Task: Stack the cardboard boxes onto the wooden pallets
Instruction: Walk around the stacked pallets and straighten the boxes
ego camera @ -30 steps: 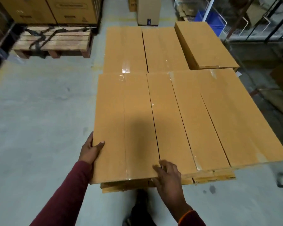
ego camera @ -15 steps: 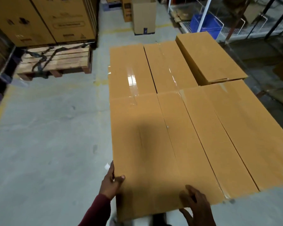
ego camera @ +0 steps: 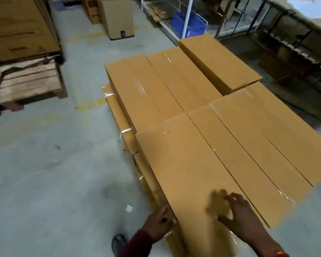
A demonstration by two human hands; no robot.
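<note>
Two hands are set on the nearest flat cardboard box, which lies at the near left corner of the top layer of stacked boxes. The left hand is placed at the box's long left edge with fingers curled round it, probably so that the box can be squared with the layer beneath. The right hand is spread over the top face, fingers apart and holding nothing, though contact is hidden by blur. Smooth tan corrugated board is seen throughout, long and shallow, with glossy clear tape on the seams. Edges are butted together, presumably for a level tier. A bare, rough-slatted wooden pallet stands well apart on the grey concrete floor.
</note>
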